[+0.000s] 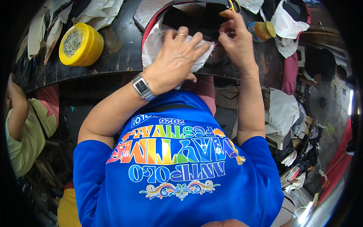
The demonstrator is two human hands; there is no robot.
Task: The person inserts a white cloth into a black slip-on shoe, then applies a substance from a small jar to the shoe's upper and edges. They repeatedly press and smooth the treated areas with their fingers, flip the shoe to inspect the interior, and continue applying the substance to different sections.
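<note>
A curved piece with a dark middle, a red edge (pixel 145 36) and white cloth (pixel 152 51) along its near side lies at the table's front edge. My left hand (pixel 174 53), wearing a ring and a metal watch, rests over the white cloth with bent fingers. Its thumb shows below the cloth's near edge, so the cloth is gripped there. My right hand (pixel 239 43) is raised just to the right, thumb and fingertips brought together. Whatever they pinch is too small to tell. Right above its fingers is an orange-and-black looped handle (pixel 235 6), partly cut off by the frame.
A yellow tub (pixel 85 45) stands left on the dark table (pixel 121 62), near white cloth pieces (pixel 99 13). A small yellow-lidded jar (pixel 266 30) lies right of my hand, beside another white-and-red piece (pixel 289 26). Another person's arm (pixel 17 109) is at far left; a fan (pixel 323 102) stands right.
</note>
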